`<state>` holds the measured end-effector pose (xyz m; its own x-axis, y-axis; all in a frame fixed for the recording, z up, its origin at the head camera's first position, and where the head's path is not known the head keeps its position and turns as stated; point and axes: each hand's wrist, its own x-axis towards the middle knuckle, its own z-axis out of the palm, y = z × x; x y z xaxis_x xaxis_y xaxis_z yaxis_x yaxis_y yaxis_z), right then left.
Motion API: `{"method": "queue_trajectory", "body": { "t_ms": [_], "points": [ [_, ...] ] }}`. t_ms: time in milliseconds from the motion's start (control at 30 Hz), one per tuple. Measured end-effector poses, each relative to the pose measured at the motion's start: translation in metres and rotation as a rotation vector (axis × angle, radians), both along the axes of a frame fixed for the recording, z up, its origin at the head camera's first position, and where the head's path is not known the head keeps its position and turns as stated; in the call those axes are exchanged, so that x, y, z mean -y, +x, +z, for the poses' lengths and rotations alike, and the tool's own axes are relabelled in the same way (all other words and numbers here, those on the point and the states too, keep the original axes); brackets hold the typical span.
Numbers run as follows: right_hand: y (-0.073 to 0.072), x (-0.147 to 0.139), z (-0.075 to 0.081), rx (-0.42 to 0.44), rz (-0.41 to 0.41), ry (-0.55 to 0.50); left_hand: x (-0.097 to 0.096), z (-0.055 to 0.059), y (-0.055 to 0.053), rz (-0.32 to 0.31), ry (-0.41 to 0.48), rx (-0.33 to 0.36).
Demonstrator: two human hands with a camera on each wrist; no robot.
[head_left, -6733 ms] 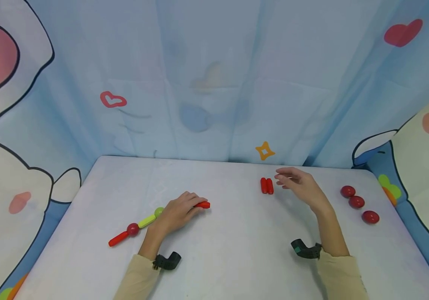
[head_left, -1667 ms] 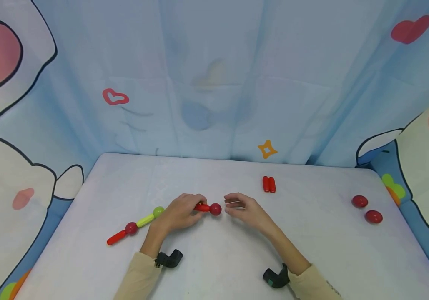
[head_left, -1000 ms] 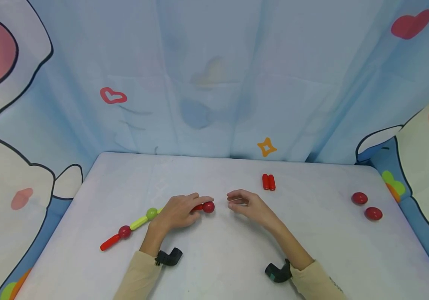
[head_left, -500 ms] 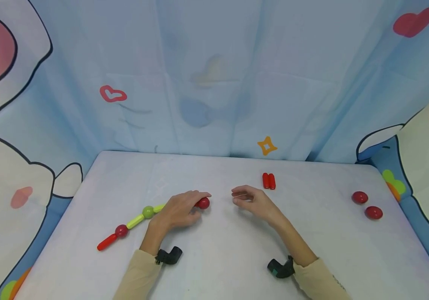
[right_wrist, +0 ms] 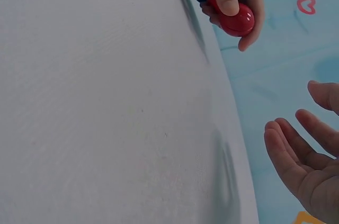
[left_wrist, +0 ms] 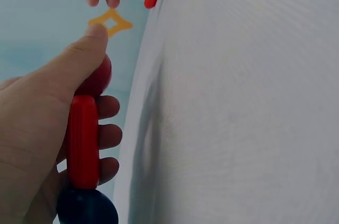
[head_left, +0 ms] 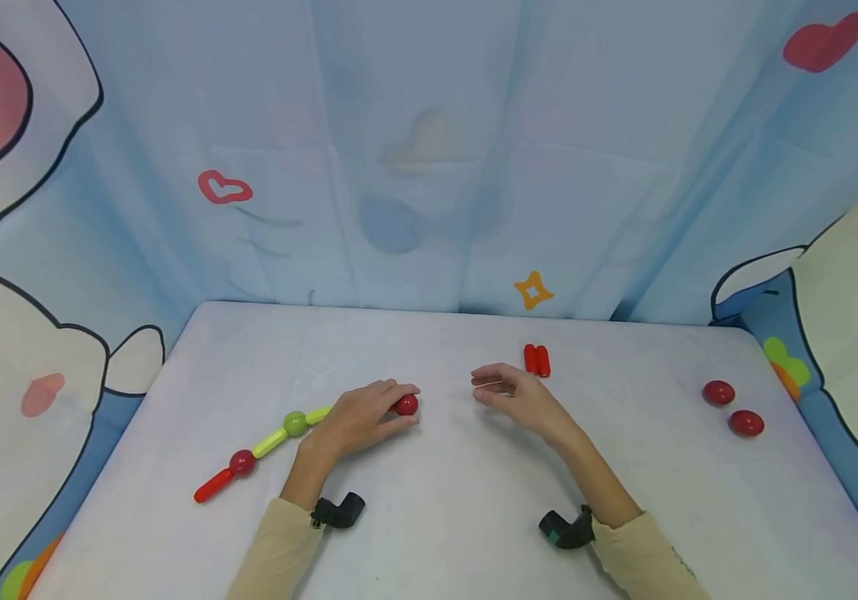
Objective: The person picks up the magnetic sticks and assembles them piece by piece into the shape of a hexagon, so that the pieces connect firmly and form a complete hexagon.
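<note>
My left hand (head_left: 357, 425) grips the right end of a toy chain of sticks and balls. In the left wrist view its fingers curl behind a red stick (left_wrist: 83, 142), which lies between a red ball (left_wrist: 99, 78) and a dark blue ball (left_wrist: 87, 206). The chain runs out to the left past a green ball (head_left: 295, 423), a yellow-green stick (head_left: 270, 442), another red ball and an end red stick (head_left: 214, 485). My right hand (head_left: 529, 404) hovers right of the chain's end, fingers loosely bent and holding nothing.
Two loose red sticks (head_left: 537, 361) lie side by side near the back of the white table (head_left: 459, 517), just behind my right hand. Two loose red balls (head_left: 732, 408) rest at the far right. A blue patterned curtain (head_left: 398, 167) hangs behind the table.
One of three loose red balls went from the right side to the chain's right end. The chain then slid left in my left hand, while my right hand drew back to the right.
</note>
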<state>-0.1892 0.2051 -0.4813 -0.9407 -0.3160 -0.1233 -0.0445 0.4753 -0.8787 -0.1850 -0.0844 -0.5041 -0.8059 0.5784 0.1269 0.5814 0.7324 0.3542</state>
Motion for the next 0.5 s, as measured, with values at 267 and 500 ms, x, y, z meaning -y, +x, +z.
{"method": "queue_trajectory", "body": {
  "t_ms": [267, 500],
  "points": [
    [-0.003, -0.013, 0.006, -0.011, -0.042, 0.02, 0.001, 0.001, 0.001, -0.013, -0.003, 0.029],
    [-0.008, -0.026, 0.011, -0.031, -0.063, -0.005, 0.002, 0.001, 0.001, -0.005, -0.007, 0.053]
  ]
}}
